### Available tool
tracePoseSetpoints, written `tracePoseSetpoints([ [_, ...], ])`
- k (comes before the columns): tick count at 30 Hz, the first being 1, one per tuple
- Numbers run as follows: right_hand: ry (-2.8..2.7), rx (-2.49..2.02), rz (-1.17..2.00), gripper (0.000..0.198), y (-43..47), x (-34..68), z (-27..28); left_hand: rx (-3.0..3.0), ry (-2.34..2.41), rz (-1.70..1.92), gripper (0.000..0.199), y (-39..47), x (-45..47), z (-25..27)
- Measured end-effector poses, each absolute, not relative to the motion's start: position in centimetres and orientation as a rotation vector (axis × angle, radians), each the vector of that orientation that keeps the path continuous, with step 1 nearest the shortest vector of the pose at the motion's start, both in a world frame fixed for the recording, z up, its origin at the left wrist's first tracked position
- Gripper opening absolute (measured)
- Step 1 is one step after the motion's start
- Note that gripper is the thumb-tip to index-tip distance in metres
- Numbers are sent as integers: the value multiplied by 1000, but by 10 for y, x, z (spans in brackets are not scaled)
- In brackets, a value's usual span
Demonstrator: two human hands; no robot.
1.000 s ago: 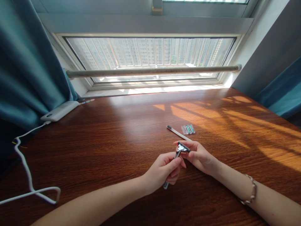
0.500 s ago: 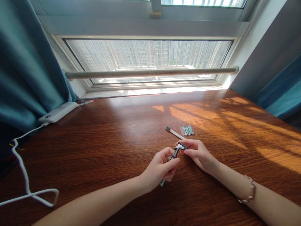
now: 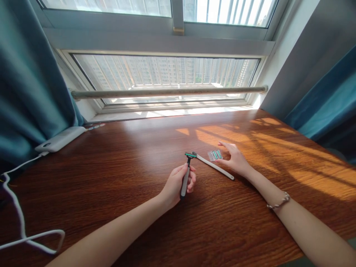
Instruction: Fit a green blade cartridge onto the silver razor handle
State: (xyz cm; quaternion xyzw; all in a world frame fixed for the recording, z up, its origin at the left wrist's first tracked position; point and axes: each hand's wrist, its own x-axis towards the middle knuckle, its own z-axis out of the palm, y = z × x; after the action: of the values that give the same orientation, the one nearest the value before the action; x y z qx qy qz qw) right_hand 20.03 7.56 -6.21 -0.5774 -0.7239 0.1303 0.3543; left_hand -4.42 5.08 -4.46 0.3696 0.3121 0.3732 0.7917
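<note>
My left hand (image 3: 178, 183) is closed around the grey handle of a razor (image 3: 185, 180), whose head with a green strip points up and away from me. Just right of the razor head lies a white toothbrush (image 3: 215, 167) with dark bristles, slanting across the table. Beyond its handle is a clear pack of razor cartridges (image 3: 215, 155) with green strips. My right hand (image 3: 236, 159) hovers at the right side of that pack, thumb and fingers spread apart, holding nothing. Whether the thumb touches the pack I cannot tell.
A brown wooden table (image 3: 133, 159) runs up to the window, where a metal rail (image 3: 167, 92) crosses. At the left, by the blue curtain (image 3: 30, 74), lies a white power bank (image 3: 61, 139) with a white cable (image 3: 20, 207). Sunlight patches fall at the right.
My right hand has let go of the razor head and moved up to the cartridge pack, opening. My left hand has turned the razor, its green strip now showing. The view has tilted up slightly.
</note>
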Motion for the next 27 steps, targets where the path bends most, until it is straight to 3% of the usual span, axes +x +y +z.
tracePoseSetpoints([
  [3,-1973,-1489,409,74,79,205,-70,807,654,801,27,50,-44,-47],
  [27,-1888,-1672,196,64,74,198,-73,888,675,808,33,47,-43,-53],
])
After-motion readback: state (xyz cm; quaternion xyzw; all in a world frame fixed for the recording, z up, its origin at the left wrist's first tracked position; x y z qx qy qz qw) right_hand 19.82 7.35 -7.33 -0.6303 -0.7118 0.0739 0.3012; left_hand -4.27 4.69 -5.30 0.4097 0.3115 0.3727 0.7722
